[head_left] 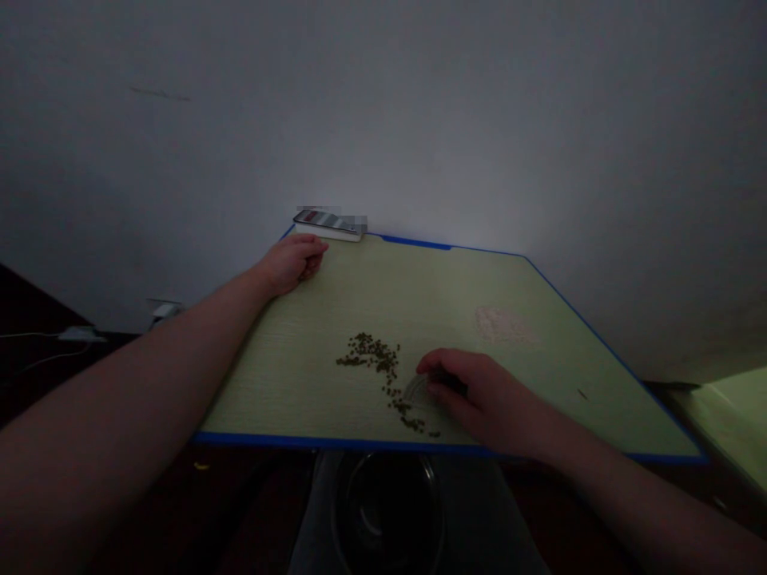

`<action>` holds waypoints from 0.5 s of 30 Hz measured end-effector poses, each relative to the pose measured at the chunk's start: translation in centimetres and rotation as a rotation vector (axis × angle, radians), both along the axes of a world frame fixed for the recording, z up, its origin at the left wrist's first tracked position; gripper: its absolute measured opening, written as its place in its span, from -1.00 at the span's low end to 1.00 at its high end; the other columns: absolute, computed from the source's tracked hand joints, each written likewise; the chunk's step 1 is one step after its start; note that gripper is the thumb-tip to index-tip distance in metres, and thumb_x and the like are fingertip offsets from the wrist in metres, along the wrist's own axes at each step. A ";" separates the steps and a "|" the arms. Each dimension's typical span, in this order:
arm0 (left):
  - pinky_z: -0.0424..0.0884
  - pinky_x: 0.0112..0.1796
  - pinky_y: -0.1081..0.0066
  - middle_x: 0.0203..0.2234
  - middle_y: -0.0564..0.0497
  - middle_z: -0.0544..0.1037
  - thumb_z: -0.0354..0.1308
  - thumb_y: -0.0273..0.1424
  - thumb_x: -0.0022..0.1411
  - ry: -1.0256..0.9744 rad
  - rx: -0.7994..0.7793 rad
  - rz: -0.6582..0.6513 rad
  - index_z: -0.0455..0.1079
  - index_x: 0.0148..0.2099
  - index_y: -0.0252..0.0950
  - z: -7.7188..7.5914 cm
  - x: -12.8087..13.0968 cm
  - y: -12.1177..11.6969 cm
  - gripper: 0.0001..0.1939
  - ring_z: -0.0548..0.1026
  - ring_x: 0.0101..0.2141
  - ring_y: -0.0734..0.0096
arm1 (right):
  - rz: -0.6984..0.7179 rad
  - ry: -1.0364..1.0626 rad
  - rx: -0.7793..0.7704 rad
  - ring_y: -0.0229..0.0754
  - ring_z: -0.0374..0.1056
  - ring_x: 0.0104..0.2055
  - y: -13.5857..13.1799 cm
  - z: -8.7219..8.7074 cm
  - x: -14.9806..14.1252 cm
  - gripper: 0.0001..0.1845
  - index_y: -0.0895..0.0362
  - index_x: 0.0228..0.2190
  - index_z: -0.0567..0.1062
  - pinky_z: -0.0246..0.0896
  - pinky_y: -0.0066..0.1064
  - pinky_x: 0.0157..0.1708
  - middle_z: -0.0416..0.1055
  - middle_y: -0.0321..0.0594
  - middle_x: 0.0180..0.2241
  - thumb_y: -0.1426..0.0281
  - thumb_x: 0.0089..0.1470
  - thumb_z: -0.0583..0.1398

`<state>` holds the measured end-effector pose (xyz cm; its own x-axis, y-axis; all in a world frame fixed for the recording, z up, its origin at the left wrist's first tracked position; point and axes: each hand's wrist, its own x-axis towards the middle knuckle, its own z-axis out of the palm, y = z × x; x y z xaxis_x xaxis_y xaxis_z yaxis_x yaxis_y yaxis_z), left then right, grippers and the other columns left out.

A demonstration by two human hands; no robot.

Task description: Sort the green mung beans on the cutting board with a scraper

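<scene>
My right hand (482, 395) rests on the pale green table (300, 375) near its front edge, fingers curled over a small clear plastic piece (418, 391). A scatter of small dark green beans (375, 359) lies just left of it, trailing toward the front edge. My left hand (293, 262) lies at the far left corner of the table with fingers loosely curled, nothing visible in them, close to a flat white device (329, 224) by the wall.
A faint pale pile of grains (503, 323) sits on the right part of the table. A dark glass bowl (389, 511) is below the blue front edge. A second green surface (740, 415) shows at the right. Cables and a charger (77, 334) lie left.
</scene>
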<state>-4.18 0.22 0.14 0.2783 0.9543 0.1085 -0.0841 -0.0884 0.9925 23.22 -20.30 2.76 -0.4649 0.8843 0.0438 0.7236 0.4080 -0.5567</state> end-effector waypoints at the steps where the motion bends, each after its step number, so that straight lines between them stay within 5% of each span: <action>1: -0.13 -0.72 0.51 -0.78 0.16 0.12 0.10 -0.48 0.02 0.000 0.001 -0.005 0.09 -0.59 -0.28 0.0 0.0 0.0 -0.75 0.08 -0.76 0.66 | 0.003 -0.001 -0.003 -0.22 0.31 -0.27 0.0 0.0 0.0 -0.78 0.11 -0.22 0.40 0.17 -0.38 -0.27 0.43 -0.20 -0.29 0.48 0.07 0.04; 15: -0.13 -0.71 0.50 -0.79 0.16 0.13 0.12 -0.46 0.03 0.027 -0.018 0.021 0.09 -0.59 -0.28 0.2 0.1 -0.1 -0.74 0.07 -0.77 0.67 | -0.107 -0.017 0.048 -0.21 0.32 -0.31 -0.9 -0.4 -0.6 -0.78 0.12 -0.22 0.40 0.18 -0.38 -0.33 0.44 -0.18 -0.31 0.47 0.08 0.04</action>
<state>-4.12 0.14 0.30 0.2605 0.9618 0.0844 -0.0559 -0.0723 0.9958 22.58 -21.17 2.37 -0.3693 0.9258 0.0806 0.7736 0.3543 -0.5254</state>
